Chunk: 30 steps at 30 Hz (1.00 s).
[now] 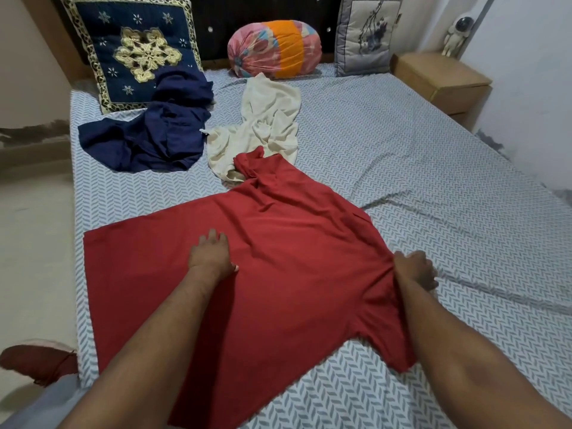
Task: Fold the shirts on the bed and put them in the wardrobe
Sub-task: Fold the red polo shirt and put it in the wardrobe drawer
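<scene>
Head view, single frame.

Item 1. Two bare forearms, nearest the camera, reached from the lower edge over the bed [433, 144].

Item 2. Red shirt [278, 274], lying spread across the near half of the bed, hem toward the left edge of the mattress, collar end to the right. One sleeve trailed up toward the far side, its tip bunched and touching the cream shirt [263, 131]; the other sleeve lay near the lower right, under the right forearm.

Item 3. Left hand [210, 252], flat on the body of the red shirt, fingers spread, pinning and not pinching.

Item 4. Right hand [414, 270], at the shirt's right edge near the collar, fingers curled shut on a gather of red cloth; puckers radiated from the grip.

Item 5. Cream shirt, crumpled, mid-bed. Navy shirt [154, 131], crumpled, to its left, partly against the blue embroidered cushion [130, 48]. Neither was folded.

Item 6. At the headboard: a bolster [275, 48] and a grey cushion [368, 35]. Bedside cabinet [442, 78] at the right. No wardrobe in view.

Handling note, as judgement: the red fabric looked light, thin and limp, holding no shape of its own and creasing readily. It would probably slide over the patterned sheet if pulled one-handed. Best taken at shoulder seam and hem, pinched at both points, with a flat palm smoothing each fold.
</scene>
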Each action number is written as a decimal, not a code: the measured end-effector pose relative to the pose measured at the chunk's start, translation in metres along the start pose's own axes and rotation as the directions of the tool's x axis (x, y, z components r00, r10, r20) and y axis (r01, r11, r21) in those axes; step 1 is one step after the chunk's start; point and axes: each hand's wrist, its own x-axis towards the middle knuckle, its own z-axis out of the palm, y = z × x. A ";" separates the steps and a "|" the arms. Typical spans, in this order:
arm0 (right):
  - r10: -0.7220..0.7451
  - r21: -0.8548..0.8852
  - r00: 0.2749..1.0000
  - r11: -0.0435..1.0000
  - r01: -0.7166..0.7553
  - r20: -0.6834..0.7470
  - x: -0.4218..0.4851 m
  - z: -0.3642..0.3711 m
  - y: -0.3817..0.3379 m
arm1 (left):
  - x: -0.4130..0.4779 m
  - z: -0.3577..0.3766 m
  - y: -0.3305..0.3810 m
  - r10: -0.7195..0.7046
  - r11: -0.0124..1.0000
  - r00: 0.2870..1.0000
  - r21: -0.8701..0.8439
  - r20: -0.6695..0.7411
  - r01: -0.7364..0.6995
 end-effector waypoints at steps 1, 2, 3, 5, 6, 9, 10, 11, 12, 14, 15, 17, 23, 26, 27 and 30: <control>-0.041 0.020 0.999 0.999 0.042 -0.019 0.002 0.002 -0.010 | 0.009 -0.002 -0.002 -0.002 1.000 1.000 -0.015 0.022 0.002; -0.093 0.053 0.995 0.994 0.094 -0.022 0.004 0.004 -0.024 | 0.016 -0.004 -0.005 0.000 1.000 0.999 -0.020 0.043 0.001; -0.152 0.081 0.988 0.985 0.152 -0.007 0.009 0.007 -0.039 | 0.023 -0.006 -0.008 0.001 1.000 0.998 -0.013 0.061 0.000; -0.276 0.106 0.959 0.957 0.268 0.065 0.018 0.017 -0.076 | 0.036 -0.007 -0.016 -0.010 1.000 0.994 -0.004 0.109 0.011; -0.342 0.129 0.933 0.936 0.327 0.114 0.023 0.023 -0.095 | 0.042 -0.007 -0.020 -0.023 1.000 0.989 -0.011 0.143 0.025; -0.465 0.133 0.843 0.885 0.445 0.272 0.032 0.038 -0.144 | 0.052 -0.007 -0.026 -0.054 0.999 0.975 0.013 0.214 0.052; -0.468 0.102 0.821 0.881 0.461 0.328 0.035 0.044 -0.157 | 0.054 -0.008 -0.026 -0.059 0.998 0.974 0.039 0.219 0.052; -0.454 0.073 0.806 0.883 0.463 0.380 0.037 0.050 -0.167 | 0.056 -0.008 -0.025 -0.063 0.997 0.973 0.067 0.221 0.049; -0.433 0.040 0.793 0.886 0.462 0.428 0.039 0.057 -0.175 | 0.058 -0.009 -0.025 -0.069 0.995 0.973 0.092 0.222 0.049; -0.398 -0.030 0.778 0.882 0.470 0.487 0.044 0.058 -0.184 | 0.062 -0.011 -0.022 -0.077 0.989 0.973 0.139 0.218 0.047; -0.392 -0.037 0.791 0.887 0.461 0.470 0.048 0.058 -0.185 | 0.064 -0.012 -0.022 -0.080 0.986 0.973 0.163 0.214 0.046; -0.349 -0.002 0.882 0.930 0.368 0.318 0.055 0.052 -0.183 | 0.068 -0.015 -0.021 -0.079 0.979 0.975 0.198 0.207 0.037; -0.281 -0.121 0.959 0.951 0.283 0.037 0.050 0.051 -0.200 | 0.082 -0.021 -0.016 -0.091 0.976 0.957 0.217 0.274 0.030; -0.468 -0.056 0.868 0.874 0.483 0.168 0.044 0.068 -0.237 | 0.086 -0.023 -0.012 -0.111 0.974 0.944 0.221 0.310 0.042; -0.509 -0.032 0.828 0.848 0.530 0.233 0.042 0.075 -0.250 | 0.087 -0.024 -0.010 -0.118 0.973 0.940 0.226 0.319 0.045; -0.501 0.002 0.758 0.835 0.551 0.418 0.034 0.095 -0.282 | 0.089 -0.024 -0.008 -0.135 0.970 0.935 0.234 0.328 0.058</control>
